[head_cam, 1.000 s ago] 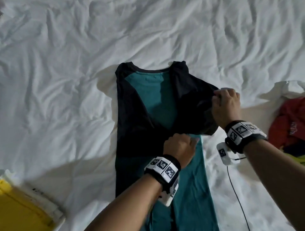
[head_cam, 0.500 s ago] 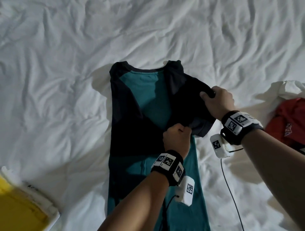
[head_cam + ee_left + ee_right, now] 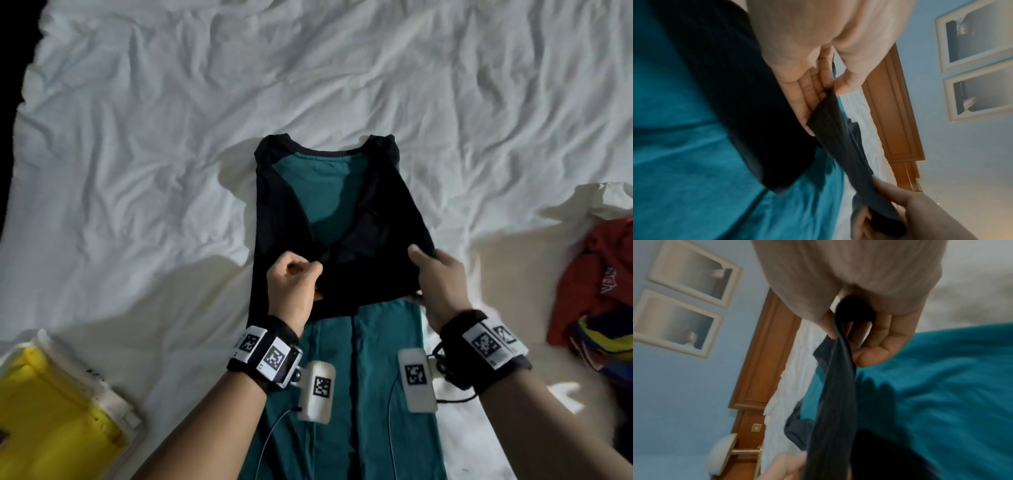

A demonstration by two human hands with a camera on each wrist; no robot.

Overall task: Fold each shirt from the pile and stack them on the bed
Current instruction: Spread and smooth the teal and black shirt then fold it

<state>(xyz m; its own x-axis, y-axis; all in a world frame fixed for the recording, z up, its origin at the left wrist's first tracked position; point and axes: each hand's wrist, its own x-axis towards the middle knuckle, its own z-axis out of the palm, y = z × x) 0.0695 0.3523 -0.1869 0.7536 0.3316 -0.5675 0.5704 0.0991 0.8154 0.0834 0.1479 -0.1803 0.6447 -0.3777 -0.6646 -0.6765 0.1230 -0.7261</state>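
Shirt: the teal cotton shirt with black sleeves (image 3: 346, 377) lies flat on the crumpled white bed sheet (image 3: 137, 171), collar away from the person, both long sides already turned in.
Left hand: the left hand (image 3: 291, 284) pinches the inner end of the black sleeve hem (image 3: 370, 294) between thumb and curled fingers.
Right hand: the right hand (image 3: 438, 274) has its grip clamped on the outer end of the same hem, thumb on top, fingers under the cloth.
Step in hand: I judge that the right sleeve is being laid back over the folded body.
How to do it well: keep the hem tight between both hands so it goes down straight; bring it level with the edge of the left sleeve; put it down flat and smooth it before letting go, so no wrinkle is trapped under the next fold.
Risk: the cloth is soft and thin, so a loose pull will probably shift the side fold below it.
Head view only: the whole outline of the shirt, the pile of red, blue and yellow clothes (image 3: 596, 301) at the right edge and the yellow box (image 3: 51, 411) at the lower left.
Left wrist view only: the hem (image 3: 840, 146) as a stretched band that runs from the left fingers (image 3: 807, 97) to the other hand.
Right wrist view only: the cloth doubled inside the right grip (image 3: 855, 331), plus the wooden headboard (image 3: 764, 361) and two white framed pictures (image 3: 684, 305) on the blue wall.
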